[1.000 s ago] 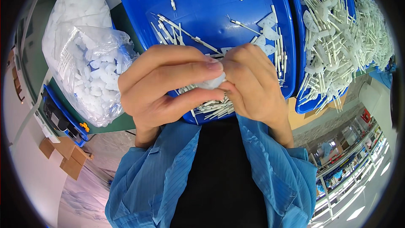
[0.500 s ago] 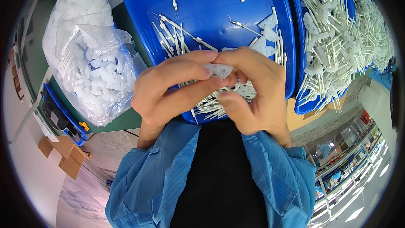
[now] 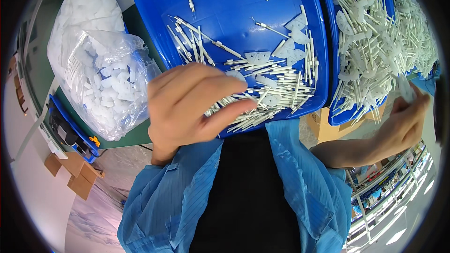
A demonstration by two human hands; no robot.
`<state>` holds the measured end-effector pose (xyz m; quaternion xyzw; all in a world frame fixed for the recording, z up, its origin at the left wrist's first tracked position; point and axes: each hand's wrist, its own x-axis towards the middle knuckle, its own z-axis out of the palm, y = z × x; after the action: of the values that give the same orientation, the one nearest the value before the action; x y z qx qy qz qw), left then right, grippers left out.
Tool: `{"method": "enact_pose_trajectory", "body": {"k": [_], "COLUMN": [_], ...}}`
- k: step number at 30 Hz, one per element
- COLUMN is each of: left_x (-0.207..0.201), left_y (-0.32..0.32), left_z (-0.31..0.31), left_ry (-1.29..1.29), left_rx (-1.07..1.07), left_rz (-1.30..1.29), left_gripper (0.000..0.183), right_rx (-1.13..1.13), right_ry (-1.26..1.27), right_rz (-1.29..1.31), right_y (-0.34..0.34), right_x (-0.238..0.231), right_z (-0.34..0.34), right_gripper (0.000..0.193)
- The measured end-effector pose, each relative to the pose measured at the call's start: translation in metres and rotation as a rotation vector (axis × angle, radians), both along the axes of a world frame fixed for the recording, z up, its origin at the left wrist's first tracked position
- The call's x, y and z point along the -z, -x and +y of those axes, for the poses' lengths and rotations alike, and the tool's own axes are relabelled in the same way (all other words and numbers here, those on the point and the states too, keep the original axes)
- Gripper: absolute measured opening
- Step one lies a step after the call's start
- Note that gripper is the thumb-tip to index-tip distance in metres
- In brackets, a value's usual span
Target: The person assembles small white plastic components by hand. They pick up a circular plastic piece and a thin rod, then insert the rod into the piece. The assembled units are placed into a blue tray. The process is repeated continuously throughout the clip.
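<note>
Above the near left part of a blue tray (image 3: pixel 225 4), my left hand (image 3: pixel 194 103) is bent, with a gap between thumb and fingers and nothing seen in it. Under and beside it lie many thin white rods (image 3: pixel 276 91) and several translucent white fan-shaped plastic pieces (image 3: pixel 257 57). Far to the right, my right hand (image 3: pixel 405 124) grips a translucent plastic piece (image 3: pixel 406 89) by its lower end. That hand is beside the near edge of a heap of rods with plastic pieces (image 3: pixel 365 42), in a second blue tray (image 3: pixel 333 51). Motion blurs the right hand slightly.
A clear bag (image 3: pixel 105 79) full of small white plastic pieces stands on the green table (image 3: pixel 138 133) at the left. Beyond it is a small blue bin (image 3: pixel 70 131) with black items. A cardboard box (image 3: pixel 326 129) sits below the trays. Another rod heap (image 3: pixel 415 28) lies far right.
My hands were together over the tray around a plastic piece. My right hand has carried a piece away to the far right; my left hand has stayed near its place, now without the piece.
</note>
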<state>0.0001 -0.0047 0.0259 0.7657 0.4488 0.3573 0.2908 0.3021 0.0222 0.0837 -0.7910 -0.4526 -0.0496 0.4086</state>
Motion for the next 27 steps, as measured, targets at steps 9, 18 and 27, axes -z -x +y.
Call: {"method": "enact_pose_trajectory", "body": {"k": [9,18,27], "left_x": [0.005,0.000,0.016], "left_y": [-0.018,-0.004,-0.005], "left_z": [-0.006,0.000,0.010], "left_ry": [0.308,0.506,0.359], "left_rx": [-0.106,-0.420,-0.218], "left_rz": [0.235,-0.671,-0.182], "left_gripper": [0.026,0.007,0.024], "right_rx": [-0.870,-1.105,-0.835], "right_ry": [0.235,0.444,0.179], "right_rz": [0.157,-0.179,0.526], "right_y": [0.086,0.131,0.088], "right_x": [0.035,0.086,0.051], "right_z": [0.006,0.010,0.014], "right_gripper": [0.016,0.019,0.025]}}
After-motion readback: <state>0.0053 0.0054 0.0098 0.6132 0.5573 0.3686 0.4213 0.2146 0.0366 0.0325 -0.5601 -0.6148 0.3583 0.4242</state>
